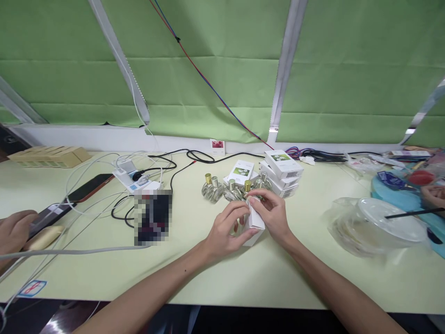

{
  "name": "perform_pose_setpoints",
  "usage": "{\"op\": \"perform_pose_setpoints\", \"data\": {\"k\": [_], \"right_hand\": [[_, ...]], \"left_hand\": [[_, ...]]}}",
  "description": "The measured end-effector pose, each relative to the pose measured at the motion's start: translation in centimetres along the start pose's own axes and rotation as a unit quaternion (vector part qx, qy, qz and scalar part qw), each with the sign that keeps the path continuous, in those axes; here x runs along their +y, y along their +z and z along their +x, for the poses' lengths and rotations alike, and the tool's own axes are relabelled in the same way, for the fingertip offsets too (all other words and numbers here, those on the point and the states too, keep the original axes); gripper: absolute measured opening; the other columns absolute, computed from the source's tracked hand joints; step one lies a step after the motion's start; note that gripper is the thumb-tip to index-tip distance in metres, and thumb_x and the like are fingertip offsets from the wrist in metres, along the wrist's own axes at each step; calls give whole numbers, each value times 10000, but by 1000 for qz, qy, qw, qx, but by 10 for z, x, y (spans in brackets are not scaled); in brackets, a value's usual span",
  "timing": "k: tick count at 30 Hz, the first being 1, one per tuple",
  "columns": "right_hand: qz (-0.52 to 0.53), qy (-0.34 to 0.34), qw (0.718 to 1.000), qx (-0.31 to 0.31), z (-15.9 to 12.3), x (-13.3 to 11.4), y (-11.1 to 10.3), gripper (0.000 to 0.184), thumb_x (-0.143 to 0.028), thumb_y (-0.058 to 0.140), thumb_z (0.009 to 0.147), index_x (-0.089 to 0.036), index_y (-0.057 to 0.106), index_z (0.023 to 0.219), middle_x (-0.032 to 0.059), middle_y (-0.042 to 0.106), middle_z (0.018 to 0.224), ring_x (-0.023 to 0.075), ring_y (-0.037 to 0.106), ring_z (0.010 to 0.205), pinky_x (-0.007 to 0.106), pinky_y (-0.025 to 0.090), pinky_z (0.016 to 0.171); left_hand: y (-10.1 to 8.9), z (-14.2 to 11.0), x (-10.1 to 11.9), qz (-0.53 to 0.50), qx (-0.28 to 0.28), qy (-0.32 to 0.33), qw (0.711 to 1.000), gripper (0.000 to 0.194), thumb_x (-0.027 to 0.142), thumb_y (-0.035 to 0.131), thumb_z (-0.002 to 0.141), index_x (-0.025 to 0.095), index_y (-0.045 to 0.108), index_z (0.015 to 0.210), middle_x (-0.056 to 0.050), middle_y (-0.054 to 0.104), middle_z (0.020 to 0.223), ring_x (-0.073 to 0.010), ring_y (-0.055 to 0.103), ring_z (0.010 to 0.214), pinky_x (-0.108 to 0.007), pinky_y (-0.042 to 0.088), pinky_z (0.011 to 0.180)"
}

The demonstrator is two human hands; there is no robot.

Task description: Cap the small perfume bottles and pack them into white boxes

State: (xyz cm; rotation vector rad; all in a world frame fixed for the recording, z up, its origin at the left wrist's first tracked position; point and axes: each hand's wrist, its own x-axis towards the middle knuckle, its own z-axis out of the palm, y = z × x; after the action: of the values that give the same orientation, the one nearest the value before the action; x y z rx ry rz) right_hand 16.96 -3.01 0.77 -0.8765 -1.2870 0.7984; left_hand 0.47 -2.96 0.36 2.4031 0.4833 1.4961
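Between my hands a small white carton (pixel 255 218) stands on the table. My left hand (pixel 225 227) grips its left side and near edge, the thumb along the front. With bent fingers my right hand (pixel 273 211) pinches the carton's top far end. Just beyond it stand several glass perfume bottles (pixel 212 191) with gold and silver caps. Behind the bottles lies a white box with a green picture (pixel 241 171). More such boxes are stacked (pixel 282 164) to the right. What is inside the carton cannot be seen.
A power strip (pixel 135 178) with tangled cables lies left of centre, near phones (pixel 91 187). At the left edge another person's hand (pixel 15 229) rests. A lidded plastic cup in a bag (pixel 385 222) stands right, near another person's hand (pixel 433 195). A cardboard holder (pixel 50 157) sits back left.
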Motion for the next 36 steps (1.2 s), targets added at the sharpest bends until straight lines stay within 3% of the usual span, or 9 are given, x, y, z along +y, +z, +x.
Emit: {"op": "perform_pose_setpoints", "data": {"k": [24,36], "right_hand": [[-32,4,999,-3,0,-1,1,158,-375,712,871,-223,735,909,54,719,920,186,636,775,287,502,635],[-60,-17,998,-4,-1,-4,1,158,-368,679,893,-220,731,910,57,726,927,201,656,831,299,514,677]], "left_hand": [[0,-3,-3,11,7,-3,1000,259,263,688,896,181,588,1120,-104,635,1067,-136,635,778,-214,554,551],[0,-1,0,28,4,-1,1000,307,256,645,932,202,601,1230,-97,616,1100,-123,626,767,-208,562,553]]}}
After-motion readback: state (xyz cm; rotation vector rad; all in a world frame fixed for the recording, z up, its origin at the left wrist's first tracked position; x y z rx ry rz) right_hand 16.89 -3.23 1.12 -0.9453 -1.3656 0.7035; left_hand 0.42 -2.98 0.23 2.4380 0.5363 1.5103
